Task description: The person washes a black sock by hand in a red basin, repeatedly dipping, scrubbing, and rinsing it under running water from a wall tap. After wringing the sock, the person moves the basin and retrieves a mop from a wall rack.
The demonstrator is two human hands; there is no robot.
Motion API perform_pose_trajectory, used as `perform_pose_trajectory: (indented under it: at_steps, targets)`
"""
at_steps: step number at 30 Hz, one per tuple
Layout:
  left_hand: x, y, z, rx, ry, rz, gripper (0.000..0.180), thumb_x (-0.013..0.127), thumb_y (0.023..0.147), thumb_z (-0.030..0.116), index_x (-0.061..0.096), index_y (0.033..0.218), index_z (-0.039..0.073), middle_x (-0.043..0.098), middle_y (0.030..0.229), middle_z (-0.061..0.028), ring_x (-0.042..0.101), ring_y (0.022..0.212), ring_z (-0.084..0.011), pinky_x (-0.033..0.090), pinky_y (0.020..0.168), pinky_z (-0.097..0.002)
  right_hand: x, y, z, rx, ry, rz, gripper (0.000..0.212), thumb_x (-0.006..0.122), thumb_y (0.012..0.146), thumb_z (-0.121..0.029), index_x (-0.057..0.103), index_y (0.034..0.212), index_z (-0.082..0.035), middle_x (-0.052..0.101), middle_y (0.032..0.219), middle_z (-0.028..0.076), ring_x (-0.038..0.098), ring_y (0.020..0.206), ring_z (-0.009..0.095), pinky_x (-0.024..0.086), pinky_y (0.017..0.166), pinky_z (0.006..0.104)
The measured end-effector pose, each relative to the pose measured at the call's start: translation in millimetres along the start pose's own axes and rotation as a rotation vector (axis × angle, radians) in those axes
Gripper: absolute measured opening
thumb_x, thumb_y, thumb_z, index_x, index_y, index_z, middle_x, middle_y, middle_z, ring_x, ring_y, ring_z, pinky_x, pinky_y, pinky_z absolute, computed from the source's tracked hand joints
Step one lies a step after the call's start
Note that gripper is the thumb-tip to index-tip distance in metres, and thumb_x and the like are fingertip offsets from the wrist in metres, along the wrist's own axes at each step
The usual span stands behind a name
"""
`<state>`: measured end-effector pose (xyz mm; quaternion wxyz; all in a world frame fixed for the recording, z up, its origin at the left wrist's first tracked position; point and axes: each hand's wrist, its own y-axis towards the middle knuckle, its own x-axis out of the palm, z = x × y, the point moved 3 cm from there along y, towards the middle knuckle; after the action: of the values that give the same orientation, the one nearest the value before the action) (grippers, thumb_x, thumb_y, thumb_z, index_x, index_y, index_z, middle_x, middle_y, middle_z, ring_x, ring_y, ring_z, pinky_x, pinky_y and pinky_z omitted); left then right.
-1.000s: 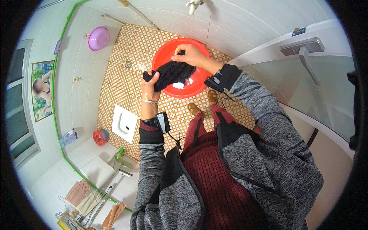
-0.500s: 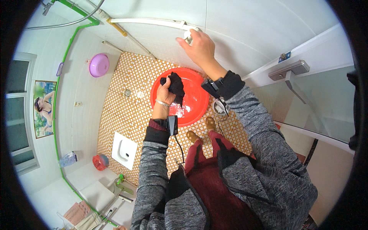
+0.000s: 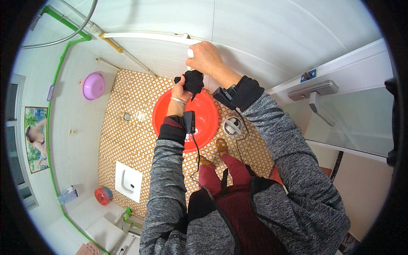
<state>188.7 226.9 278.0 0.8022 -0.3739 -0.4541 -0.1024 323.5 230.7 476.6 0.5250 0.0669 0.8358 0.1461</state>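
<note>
My left hand (image 3: 180, 92) is closed around a crumpled black cloth (image 3: 195, 82), holding it above the far side of a large red basin (image 3: 206, 117). The basin stands on the tiled floor, and its inside looks shiny. At the wall, my right hand (image 3: 207, 58) has its fingers closed on a white tap (image 3: 190, 53) at the end of a white pipe (image 3: 144, 36). The black cloth is just below the tap's mouth; whether water is running cannot be made out.
A white pail-like container (image 3: 233, 126) stands right of the basin, near my feet. To the left are a squat toilet (image 3: 128, 182), a small red basin (image 3: 103, 196) and a purple basin (image 3: 93, 86) on the wall. A door with a metal handle (image 3: 318, 106) is at the right.
My left hand has brought the black cloth up close beneath the tap. My right hand's fingers, looser before, have closed on the tap. The view has shifted a little.
</note>
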Motion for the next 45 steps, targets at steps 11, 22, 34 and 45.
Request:
perform_pose_trajectory:
  at_steps: [11, 22, 34, 45]
  targets:
    - [0, 1, -3, 0.108, 0.114, 0.017, 0.029, 0.042, 0.098, 0.023, 0.049, 0.121, 0.007, 0.056, 0.121, -0.0105, 0.053, 0.113, -0.0274, 0.04, 0.098, -0.0461, -8, -16, 3, 0.002, 0.056, 0.229, 0.038, 0.067, 0.07, -0.04, 0.067, 0.07, -0.002, 0.063, 0.067, 0.019, 0.063, 0.069, 0.036, 0.05, 0.066, 0.043]
    - [-2, -26, 4, 0.149, 0.073, -0.085, 0.025, 0.047, 0.095, 0.02, 0.05, 0.117, 0.007, 0.059, 0.112, -0.0114, 0.059, 0.1, -0.0305, 0.049, 0.088, -0.0504, 21, -17, -14, 0.027, 0.032, -0.008, 0.037, 0.06, 0.083, -0.036, 0.069, 0.071, -0.002, 0.064, 0.07, 0.02, 0.064, 0.067, 0.036, 0.05, 0.06, 0.0443]
    - [-132, -102, -6, 0.122, -0.048, 0.136, 0.04, 0.047, 0.095, 0.026, 0.046, 0.128, 0.004, 0.051, 0.13, -0.0124, 0.048, 0.12, -0.03, 0.036, 0.104, -0.0465, 126, -174, 99, 0.552, 0.558, -0.221, 0.039, 0.053, 0.085, -0.038, 0.067, 0.072, -0.004, 0.063, 0.067, 0.016, 0.062, 0.062, 0.03, 0.047, 0.061, 0.0384]
    - [-282, -109, -52, 0.056, -0.045, 0.238, 0.047, 0.049, 0.094, 0.029, 0.04, 0.135, 0.006, 0.046, 0.135, -0.0117, 0.045, 0.123, -0.0291, 0.035, 0.105, -0.0474, 341, -521, 219, 1.695, 1.177, -0.185, 0.024, 0.055, 0.083, -0.013, 0.053, 0.062, -0.001, 0.05, 0.055, 0.007, 0.048, 0.046, 0.018, 0.035, 0.042, 0.0318]
